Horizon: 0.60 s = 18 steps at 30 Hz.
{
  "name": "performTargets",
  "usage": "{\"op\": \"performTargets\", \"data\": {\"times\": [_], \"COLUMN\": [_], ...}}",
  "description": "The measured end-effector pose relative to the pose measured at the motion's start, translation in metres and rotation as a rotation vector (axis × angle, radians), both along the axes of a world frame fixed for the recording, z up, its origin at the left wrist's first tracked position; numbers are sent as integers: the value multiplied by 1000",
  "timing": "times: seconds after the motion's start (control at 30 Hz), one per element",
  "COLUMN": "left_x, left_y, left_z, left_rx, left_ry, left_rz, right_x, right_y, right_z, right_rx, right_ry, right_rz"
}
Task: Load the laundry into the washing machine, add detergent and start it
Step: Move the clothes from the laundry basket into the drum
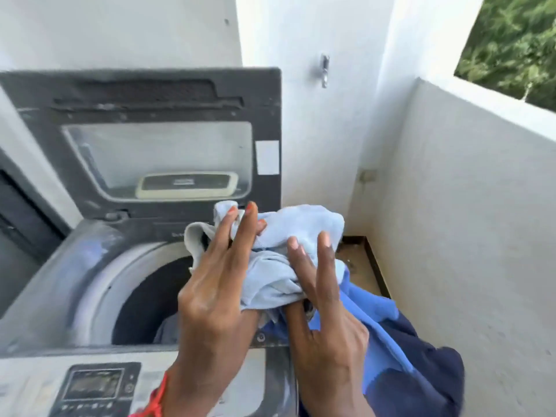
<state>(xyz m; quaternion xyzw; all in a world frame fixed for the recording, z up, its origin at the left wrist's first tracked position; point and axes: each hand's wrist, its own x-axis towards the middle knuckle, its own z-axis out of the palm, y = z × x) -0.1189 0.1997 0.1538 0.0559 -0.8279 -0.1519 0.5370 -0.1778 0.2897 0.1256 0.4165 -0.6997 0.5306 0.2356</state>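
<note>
A top-loading washing machine (pixel 99 284) stands at the left with its dark lid (pixel 150 115) raised against the wall. Its drum (pixel 141 308) is open and dark, with some grey cloth low inside. My left hand (pixel 216 284) and my right hand (pixel 325 320) both grip a bundle of laundry over the drum's right rim. The bundle has a pale blue garment (pixel 288 236) on top, a brighter blue cloth (pixel 370 314) below it and a navy garment (pixel 421 365) hanging down at the right. The control panel (pixel 96 389) lies at the machine's front edge.
White walls close in behind and to the right, and a low balcony wall (pixel 469 182) has greenery beyond it. A metal tap (pixel 325 70) sticks out of the back wall. A strip of brown floor (pixel 361 266) shows between machine and wall.
</note>
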Motion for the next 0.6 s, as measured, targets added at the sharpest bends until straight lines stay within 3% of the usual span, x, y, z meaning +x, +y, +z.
{"op": "performTargets", "data": {"times": [0.13,0.27,0.43,0.6], "left_x": [26,37,36,36], "left_y": [-78,-136,-164,-174], "left_z": [-30,-88,-114,-116], "left_rx": [-233,-315,-248,-182], "left_ry": [-132,-528,-703,-726], "left_rz": [394,646,663,642], "right_x": [22,20,12,-18], "right_y": [-82,-141,-168,-132], "right_z": [-11,-60,-92,-80], "right_rx": [0,382,664,846], "right_ry": [-187,-406,-355,-279], "right_rz": [157,312,283,123]}}
